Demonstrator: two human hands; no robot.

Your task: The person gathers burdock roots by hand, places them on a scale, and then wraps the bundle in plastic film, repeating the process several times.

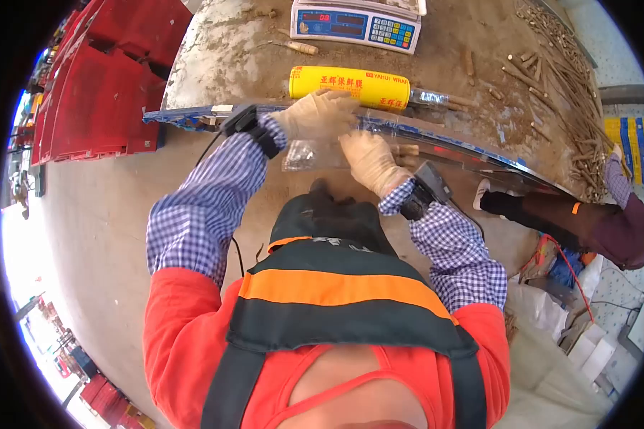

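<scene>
Both my hands wear pale gloves at the table's near edge. My right hand (373, 161) is closed around a small bundle of brown root pieces (408, 150), whose ends stick out to the right. Clear cling film (311, 154) hangs crumpled to the left of that hand, below the edge. Just above it, my left hand (320, 114) is smeared by motion, so its grip does not show. Right behind the left hand lies a yellow printed roll of cling film (350, 84), with clear film at its right end.
A digital scale (356, 25) stands at the back of the soil-strewn table (229, 50). A wooden-handled tool (300, 47) lies left of it. Many loose roots (572, 93) are heaped at the right. Red crates (104, 93) are stacked at left; another person (594, 229) is at right.
</scene>
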